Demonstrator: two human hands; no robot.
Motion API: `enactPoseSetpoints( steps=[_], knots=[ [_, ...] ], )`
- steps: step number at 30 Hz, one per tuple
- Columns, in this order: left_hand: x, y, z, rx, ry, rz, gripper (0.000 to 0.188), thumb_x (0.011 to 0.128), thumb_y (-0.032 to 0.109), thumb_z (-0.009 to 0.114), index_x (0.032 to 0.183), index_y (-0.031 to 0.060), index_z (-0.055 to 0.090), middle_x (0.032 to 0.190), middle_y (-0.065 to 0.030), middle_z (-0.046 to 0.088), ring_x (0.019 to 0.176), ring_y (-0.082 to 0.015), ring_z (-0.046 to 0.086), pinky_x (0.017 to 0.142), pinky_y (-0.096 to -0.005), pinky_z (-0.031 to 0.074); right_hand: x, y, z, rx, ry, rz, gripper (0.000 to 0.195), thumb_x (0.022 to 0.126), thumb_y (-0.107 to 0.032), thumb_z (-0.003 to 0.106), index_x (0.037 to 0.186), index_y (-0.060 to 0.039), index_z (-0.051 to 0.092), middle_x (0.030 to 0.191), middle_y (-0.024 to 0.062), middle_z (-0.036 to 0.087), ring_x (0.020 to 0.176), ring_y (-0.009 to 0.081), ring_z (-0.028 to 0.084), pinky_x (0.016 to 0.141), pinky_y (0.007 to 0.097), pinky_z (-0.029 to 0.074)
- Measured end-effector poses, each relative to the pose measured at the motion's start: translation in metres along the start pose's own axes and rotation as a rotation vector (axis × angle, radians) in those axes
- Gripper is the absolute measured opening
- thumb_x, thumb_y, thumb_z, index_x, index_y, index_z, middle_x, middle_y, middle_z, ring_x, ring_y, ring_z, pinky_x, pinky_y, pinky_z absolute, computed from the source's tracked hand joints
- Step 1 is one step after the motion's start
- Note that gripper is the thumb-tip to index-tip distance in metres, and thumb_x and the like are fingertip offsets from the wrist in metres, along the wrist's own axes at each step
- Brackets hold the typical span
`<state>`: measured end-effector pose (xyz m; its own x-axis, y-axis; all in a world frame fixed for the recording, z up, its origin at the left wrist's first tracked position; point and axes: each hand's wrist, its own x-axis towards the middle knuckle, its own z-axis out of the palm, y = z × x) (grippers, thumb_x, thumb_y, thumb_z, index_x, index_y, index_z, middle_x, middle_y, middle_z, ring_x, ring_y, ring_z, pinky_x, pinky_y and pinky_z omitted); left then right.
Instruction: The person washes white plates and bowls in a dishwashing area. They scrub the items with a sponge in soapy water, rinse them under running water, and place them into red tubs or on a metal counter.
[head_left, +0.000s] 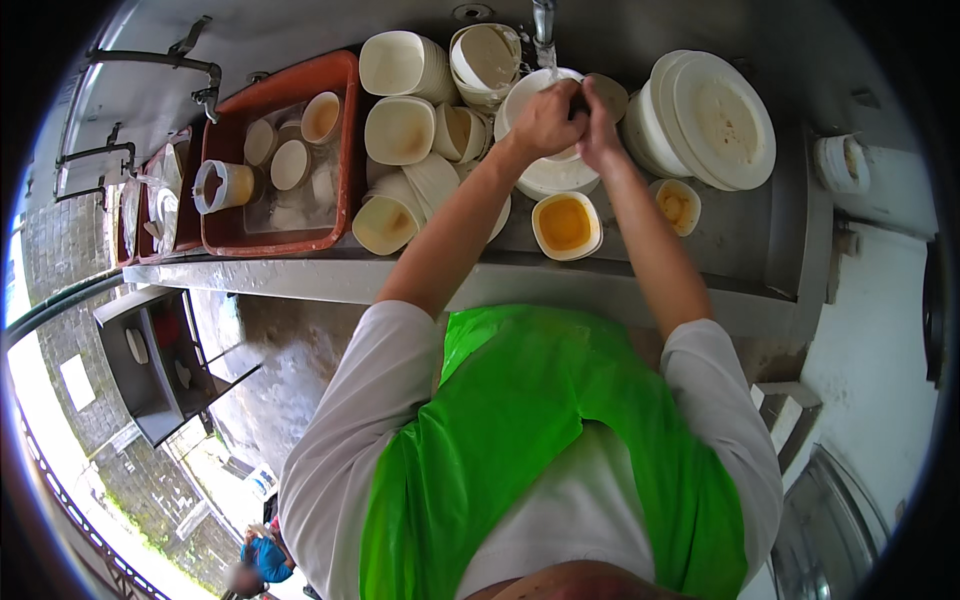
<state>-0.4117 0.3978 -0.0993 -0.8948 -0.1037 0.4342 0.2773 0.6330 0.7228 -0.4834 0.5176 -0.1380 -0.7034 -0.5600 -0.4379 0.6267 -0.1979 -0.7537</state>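
Over a white round tub (559, 178), beneath the metal faucet (544, 26), my two hands are close together. My left hand (549, 116) is curled, with its knuckles near the running water. The fingers of my right hand (598, 131) reach up beside it. Any small thing between them is hidden. A pale round dish (609, 94) shows just behind my right hand; whether I touch it is unclear. Below the tub stands a squarish bowl of yellow-orange liquid (567, 223). Another small bowl with yellow residue (677, 207) sits right of my right forearm.
Stacked cream bowls (401, 64) and a soiled bowl (400, 130) stand left of the tub. A red-brown plastic basin (345, 157) holds bowls in water and a plastic measuring jug (225, 186). Large white plates (724, 120) lean at right. The metal sink edge (300, 279) runs before me.
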Motion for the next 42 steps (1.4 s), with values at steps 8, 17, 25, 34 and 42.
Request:
enactPoseSetpoints(
  steps=[8, 17, 25, 34, 42],
  knots=[
    [0.004, -0.006, -0.036, -0.085, -0.119, -0.416, 0.047, 0.083, 0.043, 0.070, 0.096, -0.0017, 0.071, 0.080, -0.0212, 0.069, 0.073, -0.0299, 0.068, 0.071, -0.0379, 0.053, -0.014, -0.027, -0.022, -0.305, -0.206, 0.069, 0.063, 0.091, -0.060, 0.054, 0.131, -0.0110, 0.055, 0.116, 0.0032, 0.063, 0.104, 0.0138, 0.060, 0.088, 0.0303, 0.048],
    [0.022, -0.022, 0.017, 0.032, 0.172, 0.171, 0.025, 0.090, 0.022, 0.055, 0.105, 0.0039, 0.062, 0.110, -0.0133, 0.065, 0.102, -0.0342, 0.058, 0.091, -0.0438, 0.045, -0.015, -0.009, -0.018, -0.490, -0.255, -0.356, 0.033, 0.093, -0.008, 0.056, 0.124, 0.0004, 0.055, 0.118, 0.0079, 0.062, 0.106, 0.0149, 0.057, 0.095, 0.0310, 0.045],
    [0.025, -0.028, 0.000, -0.226, 0.115, -0.121, 0.035, 0.092, 0.013, 0.039, 0.114, 0.0020, 0.063, 0.112, -0.0157, 0.066, 0.110, -0.0330, 0.060, 0.102, -0.0376, 0.042, -0.021, -0.004, -0.015, -0.018, -0.450, -0.103, 0.026, 0.090, -0.005, 0.060, 0.115, 0.0016, 0.061, 0.111, 0.0061, 0.065, 0.103, 0.0138, 0.060, 0.090, 0.0282, 0.046],
    [0.033, -0.009, -0.015, -0.529, 0.097, -0.408, 0.034, 0.096, 0.026, 0.049, 0.113, 0.0015, 0.066, 0.106, -0.0158, 0.067, 0.097, -0.0238, 0.065, 0.092, -0.0340, 0.049, -0.022, -0.006, -0.002, 0.591, -0.334, -0.061, 0.036, 0.093, -0.008, 0.058, 0.128, -0.0007, 0.051, 0.121, 0.0122, 0.060, 0.113, 0.0205, 0.059, 0.101, 0.0373, 0.046],
    [0.021, -0.022, -0.020, -0.317, 0.113, -0.768, 0.052, 0.077, 0.026, 0.070, 0.117, -0.0058, 0.061, 0.101, -0.0174, 0.069, 0.092, -0.0265, 0.066, 0.084, -0.0356, 0.051, -0.015, 0.008, 0.031, -1.194, -0.301, -0.777, 0.043, 0.086, -0.007, 0.054, 0.130, -0.0071, 0.054, 0.138, 0.0159, 0.049, 0.128, 0.0316, 0.046, 0.106, 0.0398, 0.039]
  ],
)
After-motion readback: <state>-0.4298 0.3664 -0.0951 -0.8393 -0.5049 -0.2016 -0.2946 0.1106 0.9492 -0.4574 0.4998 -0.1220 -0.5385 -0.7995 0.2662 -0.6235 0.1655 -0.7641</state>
